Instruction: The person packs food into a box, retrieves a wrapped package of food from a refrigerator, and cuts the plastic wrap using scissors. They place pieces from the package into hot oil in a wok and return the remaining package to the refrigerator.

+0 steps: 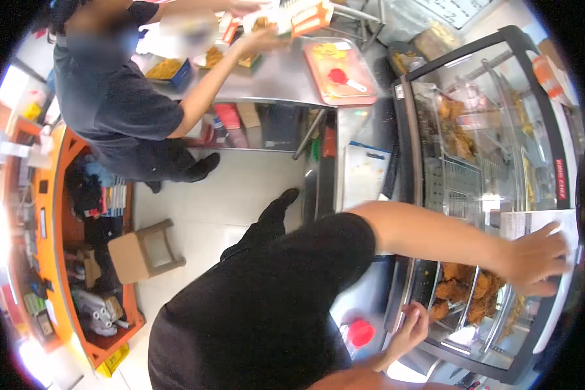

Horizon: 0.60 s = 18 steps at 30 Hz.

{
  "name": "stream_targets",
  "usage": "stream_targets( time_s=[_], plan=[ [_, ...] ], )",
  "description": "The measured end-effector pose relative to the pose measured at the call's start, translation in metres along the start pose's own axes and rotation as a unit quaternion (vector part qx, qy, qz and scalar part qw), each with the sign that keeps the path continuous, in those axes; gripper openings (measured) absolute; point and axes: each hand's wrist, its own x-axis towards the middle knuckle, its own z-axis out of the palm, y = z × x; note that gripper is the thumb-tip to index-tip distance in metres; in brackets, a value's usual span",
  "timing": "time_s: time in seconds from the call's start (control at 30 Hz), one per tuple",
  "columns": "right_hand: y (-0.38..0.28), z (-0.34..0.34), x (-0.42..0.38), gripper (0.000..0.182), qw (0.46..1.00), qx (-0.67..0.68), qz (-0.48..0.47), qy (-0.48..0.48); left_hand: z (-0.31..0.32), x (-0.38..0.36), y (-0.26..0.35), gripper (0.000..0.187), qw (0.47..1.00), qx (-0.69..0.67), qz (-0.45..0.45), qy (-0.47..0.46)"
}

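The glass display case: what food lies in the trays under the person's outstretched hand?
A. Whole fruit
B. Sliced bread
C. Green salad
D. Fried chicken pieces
D: golden-brown fried pieces fill the trays of the glass display case, just below the hand that rests on top of it.

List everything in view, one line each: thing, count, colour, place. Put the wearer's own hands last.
display case: one, glass with black frame, right side.
fried chicken: several pieces, golden brown, on trays inside the case, lower right.
paper sheet: one, white, on the case top, partly under the far hand.
tray: one, orange-red, on the steel counter, top centre.
steel counter: one, grey, top centre.
co-worker: one, dark shirt, upper left, reaching over the counter.
stool: one, tan, on the floor, left.
red lid: one, bottom centre.
right hand: on the case top.
left hand: at the case opening near the chicken.
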Motion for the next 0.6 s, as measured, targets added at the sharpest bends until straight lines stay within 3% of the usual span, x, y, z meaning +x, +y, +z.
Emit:
stream_targets(
  time_s=[0.13, 0.17, 0.2, 0.3, 0.33, 0.4, 0.47, 0.6],
  plan=[
    [0.001, 0.050, 0.002, 0.015, 0.987, -0.045, -0.025, -0.150, -0.133, -0.192, 0.067, 0.034, 0.998, 0.031, -0.048, -0.008],
    [-0.004, 0.064, 0.004, 0.014, 0.978, -0.066, -0.033, -0.196, -0.164, -0.254, 0.079, 0.028, 0.985, 0.036, -0.162, -0.049],
    [-0.008, 0.077, 0.006, 0.014, 0.969, -0.065, -0.048, -0.235, -0.192, -0.337, 0.093, 0.024, 0.939, 0.117, -0.290, -0.143],
    [-0.011, 0.114, 0.013, 0.014, 0.933, -0.057, -0.074, -0.348, -0.317, -0.470, 0.172, 0.029, 0.791, 0.267, -0.489, -0.252],
    [-0.009, 0.126, 0.015, 0.015, 0.924, -0.066, -0.076, -0.368, -0.351, -0.497, 0.202, 0.029, 0.655, 0.292, -0.658, -0.232],
    [-0.005, 0.149, 0.017, 0.016, 0.907, -0.086, -0.076, -0.405, -0.420, -0.538, 0.239, 0.043, 0.499, 0.310, -0.760, -0.279],
    [0.004, 0.173, 0.019, 0.018, 0.899, -0.083, -0.052, -0.426, -0.483, -0.586, 0.256, 0.054, 0.354, 0.243, -0.860, -0.275],
    [0.029, 0.228, 0.008, 0.020, 0.877, -0.097, 0.017, -0.470, -0.576, -0.608, 0.245, 0.062, 0.363, 0.297, -0.865, -0.175]
  ],
)
